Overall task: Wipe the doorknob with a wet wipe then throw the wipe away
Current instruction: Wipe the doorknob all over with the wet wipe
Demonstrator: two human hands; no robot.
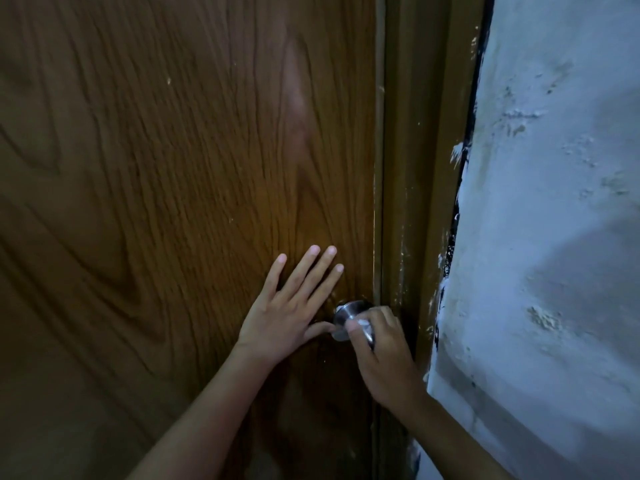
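A round silver doorknob [346, 312] sticks out of the brown wooden door [173, 168] near its right edge. My right hand [384, 355] is wrapped around the knob from the right, with a white wet wipe [363, 323] pressed between its fingers and the metal. Most of the knob is hidden under that hand. My left hand [291, 306] lies flat on the door just left of the knob, fingers spread and pointing up, thumb touching the knob's base.
The brown door frame [415, 168] runs down just right of the knob. Beyond it stands a rough white plastered wall [554, 237] with flaking paint along the frame's edge.
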